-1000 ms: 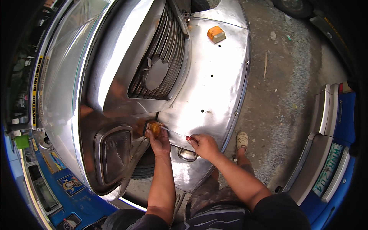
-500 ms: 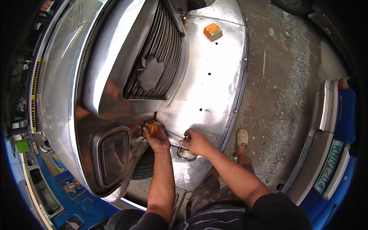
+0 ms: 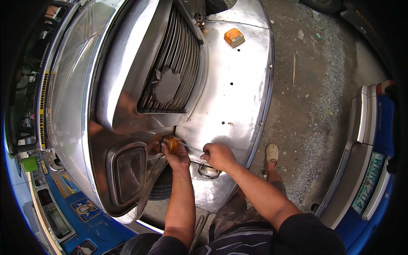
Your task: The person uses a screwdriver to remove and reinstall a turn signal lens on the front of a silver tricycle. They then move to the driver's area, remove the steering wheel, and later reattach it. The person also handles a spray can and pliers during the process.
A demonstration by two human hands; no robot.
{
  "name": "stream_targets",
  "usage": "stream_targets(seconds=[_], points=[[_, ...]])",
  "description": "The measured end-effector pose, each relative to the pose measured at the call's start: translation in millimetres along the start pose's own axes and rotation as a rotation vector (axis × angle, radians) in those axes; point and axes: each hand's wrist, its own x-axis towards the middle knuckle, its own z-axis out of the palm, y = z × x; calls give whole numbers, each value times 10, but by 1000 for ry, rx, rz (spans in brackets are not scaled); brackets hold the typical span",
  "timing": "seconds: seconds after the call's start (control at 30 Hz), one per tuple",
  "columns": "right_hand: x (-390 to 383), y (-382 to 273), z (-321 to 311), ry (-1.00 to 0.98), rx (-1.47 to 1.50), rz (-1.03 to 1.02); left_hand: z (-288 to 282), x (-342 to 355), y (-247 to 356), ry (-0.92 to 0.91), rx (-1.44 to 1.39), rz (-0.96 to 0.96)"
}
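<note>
My left hand (image 3: 178, 158) is closed around an amber signal lamp (image 3: 171, 143), thumb and fingers at its sides, against the shiny metal front beside the headlight (image 3: 130, 175). My right hand (image 3: 220, 157) grips a screwdriver over the bumper; its thin shaft (image 3: 194, 148) points left, its tip at the lamp's near side. The fist hides the screwdriver's handle. What the tip touches is too small to tell. Just below my right hand, a metal loop (image 3: 208, 171) sticks up from the bumper (image 3: 208, 97).
A second amber lamp (image 3: 234, 37) lies on the far part of the bumper. Several small dark holes run along the bumper. A slatted grille (image 3: 170, 63) stands to the left. Gravelly ground (image 3: 312, 110) and a parked blue vehicle (image 3: 384, 123) are at the right.
The view has shifted slightly. My right fist has turned a little on the screwdriver, and its back now shows more. My left hand keeps its hold on the lamp.
</note>
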Motion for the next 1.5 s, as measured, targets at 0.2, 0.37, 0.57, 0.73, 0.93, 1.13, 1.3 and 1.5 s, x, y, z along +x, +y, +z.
stream_targets(seconds=[0.2,0.37,0.57,0.73,0.93,1.13,1.3,1.5], points=[[25,-37,-100,-47,-57,-8,-43,41,-37,-15,21,10],[-67,71,-341,-160,-195,17,-228,61,99,8,31,-184],[-872,1124,-1101,-90,114,55,-435,-196,86,159,75,-132],[-1523,2214,-1966,-122,-30,113,-147,-784,-283,379,508,277],[-1996,2924,-3517,-110,-144,209,1466,-1153,-1777,-18,993,492],[-1887,3078,-4969,205,-8,307,3558,-790,-2553,-422,1571,709],[-1240,2731,-5618,291,-47,361,4603,-35,-2485,-333,1643,765],[195,2035,-5704,172,-9,162,4934,627,-2432,-327,1832,607]])
